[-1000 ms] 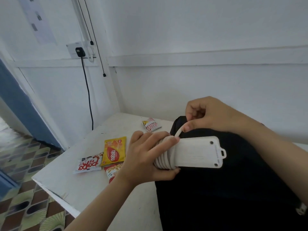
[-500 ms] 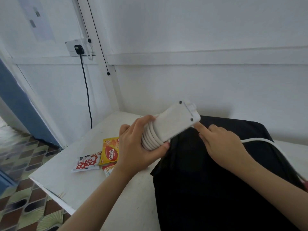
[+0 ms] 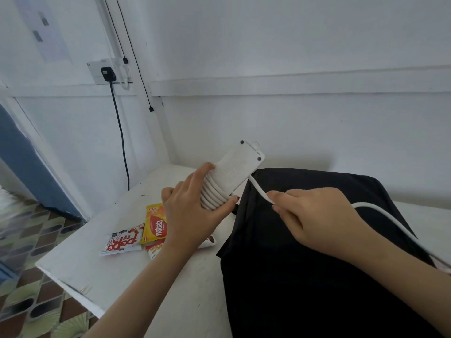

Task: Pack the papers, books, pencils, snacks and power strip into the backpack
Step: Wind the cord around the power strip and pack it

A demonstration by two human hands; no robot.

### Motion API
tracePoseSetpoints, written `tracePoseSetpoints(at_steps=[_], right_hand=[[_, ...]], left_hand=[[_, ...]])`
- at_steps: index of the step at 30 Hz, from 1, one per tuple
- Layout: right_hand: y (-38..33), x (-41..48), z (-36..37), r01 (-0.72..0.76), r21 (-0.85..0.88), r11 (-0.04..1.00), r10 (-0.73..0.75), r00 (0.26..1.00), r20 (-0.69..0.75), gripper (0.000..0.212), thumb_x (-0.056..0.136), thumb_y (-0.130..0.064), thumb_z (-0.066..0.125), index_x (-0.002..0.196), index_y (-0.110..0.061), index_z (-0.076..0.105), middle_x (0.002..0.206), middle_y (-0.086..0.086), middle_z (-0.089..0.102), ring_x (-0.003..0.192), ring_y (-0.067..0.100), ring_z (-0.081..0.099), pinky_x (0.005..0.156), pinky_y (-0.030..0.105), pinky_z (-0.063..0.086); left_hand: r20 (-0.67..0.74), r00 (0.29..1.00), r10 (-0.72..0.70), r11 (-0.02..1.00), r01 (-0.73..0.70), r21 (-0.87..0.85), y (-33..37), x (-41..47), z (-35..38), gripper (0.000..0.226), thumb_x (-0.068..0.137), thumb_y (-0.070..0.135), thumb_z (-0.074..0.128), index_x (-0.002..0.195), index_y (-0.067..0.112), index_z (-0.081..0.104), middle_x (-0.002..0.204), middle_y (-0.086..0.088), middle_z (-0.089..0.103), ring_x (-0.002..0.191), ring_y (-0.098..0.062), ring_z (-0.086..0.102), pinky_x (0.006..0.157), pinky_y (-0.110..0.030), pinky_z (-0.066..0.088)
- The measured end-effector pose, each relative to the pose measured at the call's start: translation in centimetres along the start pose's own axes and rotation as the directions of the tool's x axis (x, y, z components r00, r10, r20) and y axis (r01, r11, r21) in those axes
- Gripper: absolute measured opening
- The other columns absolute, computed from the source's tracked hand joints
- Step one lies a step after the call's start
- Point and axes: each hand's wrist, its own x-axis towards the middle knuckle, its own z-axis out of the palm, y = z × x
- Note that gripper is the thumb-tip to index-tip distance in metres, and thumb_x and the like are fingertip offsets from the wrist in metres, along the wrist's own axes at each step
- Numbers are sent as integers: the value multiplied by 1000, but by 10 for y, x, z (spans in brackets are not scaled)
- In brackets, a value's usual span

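My left hand (image 3: 189, 206) grips a white power strip (image 3: 238, 167), held tilted above the table with its back side up and several turns of its white cord wound around the lower end. My right hand (image 3: 310, 215) is closed on the loose stretch of cord (image 3: 258, 190), which runs from the strip through my fingers and off to the right. A black backpack (image 3: 305, 276) lies flat on the white table (image 3: 97, 264) under my right hand. Snack packets lie to the left: a yellow wafer pack (image 3: 156, 224), a white-and-red pack (image 3: 123, 241), and another partly hidden under my left wrist.
The table's front-left corner is near, with patterned floor tiles (image 3: 29, 240) beyond it. A wall socket (image 3: 107, 71) with a black plug and hanging cable sits on the white wall at the back left. A blue door (image 3: 22, 162) stands at the left.
My right hand moved from touching the strip's end to gripping the loose cord close to the strip. The strip stays tilted in my left hand, with cord now running from its underside.
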Motion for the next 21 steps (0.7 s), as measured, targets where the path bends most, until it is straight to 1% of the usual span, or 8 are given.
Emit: tracePoseSetpoints(at_steps=[2, 5, 9, 13, 16, 19, 21], right_hand=[[-5, 3, -1, 17, 31, 999, -18, 999, 35, 36, 88, -34, 33, 81, -22, 67, 50, -9, 50, 39, 9, 44, 39, 17, 16], [-14, 6, -2, 42, 87, 995, -50, 995, 84, 36, 87, -38, 33, 78, -25, 66, 50, -8, 52, 44, 9, 48, 40, 20, 28], [-28, 10, 2, 78, 157, 985, -97, 988, 119, 35, 86, -39, 33, 71, -24, 60, 50, -6, 51, 44, 10, 46, 42, 20, 28], [-35, 12, 7, 107, 190, 976, -132, 983, 126, 32, 87, -40, 33, 71, -23, 55, 52, -6, 50, 47, 11, 44, 44, 26, 35], [-37, 14, 8, 126, 213, 969, -156, 979, 133, 34, 88, -40, 33, 67, -21, 52, 50, -7, 42, 45, 11, 38, 46, 23, 31], [-38, 17, 8, 153, 232, 961, -192, 969, 156, 37, 89, -40, 31, 69, -20, 54, 51, -8, 40, 46, 10, 37, 49, 24, 33], [-39, 16, 9, 152, 249, 956, -200, 963, 181, 35, 91, -40, 33, 73, -20, 54, 54, -7, 43, 49, 11, 40, 52, 27, 37]], left_hand=[[24, 1000, 17, 1000, -17, 9, -1, -1, 0, 68, 69, 69, 56, 122, 28, 49, 103, 9, 64, 82, -7, 55, 77, -29, 31], [37, 999, 36, 999, -36, 8, -2, 0, -3, 67, 67, 68, 57, 118, 26, 54, 104, 10, 64, 85, -8, 58, 76, -27, 29], [53, 995, 80, 996, -83, 38, -1, 1, -5, 67, 65, 69, 56, 114, 23, 58, 101, 10, 66, 83, -9, 59, 73, -26, 25], [83, 991, 101, 993, -105, 52, -3, -1, -4, 70, 68, 75, 50, 113, 22, 58, 99, 10, 66, 80, -12, 61, 72, -31, 32], [95, 991, 95, 992, -102, 79, -3, -2, -5, 73, 67, 77, 48, 115, 23, 58, 100, 10, 67, 80, -12, 62, 73, -30, 30], [120, 983, 140, 983, -152, 103, -5, -2, -5, 68, 66, 72, 54, 116, 25, 56, 101, 9, 66, 81, -12, 61, 72, -29, 26], [129, 978, 163, 978, -177, 107, -8, -3, -4, 68, 66, 71, 56, 115, 25, 55, 100, 9, 65, 80, -11, 61, 73, -28, 24]])
